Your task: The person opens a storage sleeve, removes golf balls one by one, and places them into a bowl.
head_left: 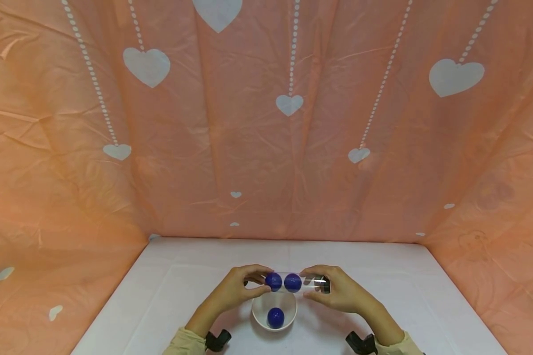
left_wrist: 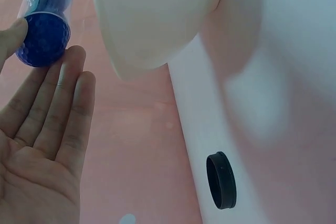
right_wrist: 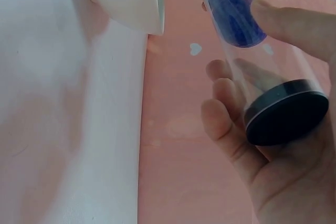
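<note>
My right hand (head_left: 344, 288) holds a clear plastic tube (right_wrist: 283, 66) level above a white bowl (head_left: 255, 315). A black cap (right_wrist: 289, 116) closes the tube's right end. One blue golf ball (head_left: 293, 283) is inside the tube. Another dimpled blue ball (left_wrist: 44, 40) sticks partly out of the tube's left end. My left hand (head_left: 240, 290) pinches that ball between thumb and fingertips, its other fingers fairly straight in the left wrist view. A third blue ball (head_left: 276, 317) lies in the bowl.
A black ring-shaped lid (left_wrist: 221, 180) stands on the white tabletop (head_left: 195, 266), seen in the left wrist view. Orange cloth (head_left: 257, 148) printed with pale hearts hangs behind the table and along both sides. Dark wrist cameras (head_left: 218, 340) sit on both wrists.
</note>
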`<state>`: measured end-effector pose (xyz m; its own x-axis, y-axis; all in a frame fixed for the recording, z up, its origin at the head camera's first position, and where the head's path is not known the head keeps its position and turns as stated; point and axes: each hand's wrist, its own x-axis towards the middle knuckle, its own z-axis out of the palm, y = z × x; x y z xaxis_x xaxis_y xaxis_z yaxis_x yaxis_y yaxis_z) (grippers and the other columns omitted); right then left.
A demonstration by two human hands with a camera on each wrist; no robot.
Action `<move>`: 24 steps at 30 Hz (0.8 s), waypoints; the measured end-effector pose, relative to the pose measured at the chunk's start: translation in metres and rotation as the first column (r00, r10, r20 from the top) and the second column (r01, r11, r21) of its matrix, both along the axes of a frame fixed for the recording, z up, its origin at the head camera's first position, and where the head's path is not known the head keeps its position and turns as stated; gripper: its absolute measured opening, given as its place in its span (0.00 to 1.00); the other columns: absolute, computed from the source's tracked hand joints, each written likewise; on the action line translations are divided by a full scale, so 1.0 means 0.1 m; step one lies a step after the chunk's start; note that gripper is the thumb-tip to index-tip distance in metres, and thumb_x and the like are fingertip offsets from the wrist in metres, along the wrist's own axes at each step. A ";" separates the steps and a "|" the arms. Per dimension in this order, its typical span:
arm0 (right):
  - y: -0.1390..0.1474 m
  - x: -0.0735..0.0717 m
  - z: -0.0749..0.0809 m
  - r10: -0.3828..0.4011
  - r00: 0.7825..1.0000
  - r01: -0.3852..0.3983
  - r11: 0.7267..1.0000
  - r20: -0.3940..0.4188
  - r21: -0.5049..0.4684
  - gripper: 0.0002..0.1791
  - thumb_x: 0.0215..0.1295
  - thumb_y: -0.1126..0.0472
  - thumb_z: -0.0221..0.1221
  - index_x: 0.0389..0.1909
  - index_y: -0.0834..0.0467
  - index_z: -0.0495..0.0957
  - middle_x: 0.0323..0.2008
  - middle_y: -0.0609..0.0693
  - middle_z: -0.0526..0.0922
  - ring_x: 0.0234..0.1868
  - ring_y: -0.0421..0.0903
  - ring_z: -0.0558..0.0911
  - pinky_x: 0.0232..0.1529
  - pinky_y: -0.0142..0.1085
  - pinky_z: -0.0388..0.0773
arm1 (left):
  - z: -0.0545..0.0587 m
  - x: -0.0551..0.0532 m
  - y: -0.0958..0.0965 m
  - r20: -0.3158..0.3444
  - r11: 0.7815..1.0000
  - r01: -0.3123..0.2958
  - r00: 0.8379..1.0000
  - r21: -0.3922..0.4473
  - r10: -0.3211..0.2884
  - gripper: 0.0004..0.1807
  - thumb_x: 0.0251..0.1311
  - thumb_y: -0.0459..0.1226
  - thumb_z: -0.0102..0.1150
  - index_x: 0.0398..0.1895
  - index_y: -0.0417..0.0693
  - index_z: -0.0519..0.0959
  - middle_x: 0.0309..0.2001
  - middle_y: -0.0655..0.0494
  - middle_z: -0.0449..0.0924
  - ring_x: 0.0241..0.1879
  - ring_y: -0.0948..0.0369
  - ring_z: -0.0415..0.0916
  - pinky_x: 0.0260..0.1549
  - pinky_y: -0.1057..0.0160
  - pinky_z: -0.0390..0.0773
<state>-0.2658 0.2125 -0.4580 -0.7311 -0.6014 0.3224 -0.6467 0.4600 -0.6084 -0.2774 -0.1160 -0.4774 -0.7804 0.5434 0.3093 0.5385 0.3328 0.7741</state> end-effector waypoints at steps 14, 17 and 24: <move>0.02 0.00 0.02 0.003 1.000 -0.002 1.000 0.025 -0.019 0.21 0.69 0.49 0.73 0.59 0.52 0.86 0.51 0.47 0.90 0.47 0.40 0.86 0.51 0.36 0.86 | 0.07 -0.02 -0.10 -0.015 1.000 -0.022 1.000 0.007 0.023 0.20 0.69 0.45 0.74 0.62 0.54 0.85 0.53 0.63 0.89 0.51 0.65 0.86 0.59 0.58 0.85; 0.03 0.00 0.03 0.003 1.000 -0.002 1.000 0.025 -0.025 0.21 0.69 0.49 0.74 0.59 0.52 0.86 0.51 0.48 0.90 0.46 0.41 0.86 0.50 0.36 0.86 | 0.07 -0.02 -0.12 -0.012 1.000 -0.026 1.000 0.006 0.026 0.20 0.69 0.45 0.74 0.62 0.54 0.85 0.54 0.63 0.88 0.52 0.64 0.86 0.59 0.58 0.85; 0.04 0.00 0.03 -0.002 1.000 0.002 1.000 0.002 -0.031 0.22 0.69 0.50 0.74 0.59 0.54 0.86 0.51 0.54 0.90 0.46 0.47 0.88 0.49 0.36 0.86 | 0.03 -0.07 -0.15 -0.037 1.000 -0.011 0.999 0.000 0.011 0.20 0.69 0.44 0.73 0.61 0.53 0.85 0.54 0.61 0.89 0.52 0.63 0.86 0.59 0.58 0.86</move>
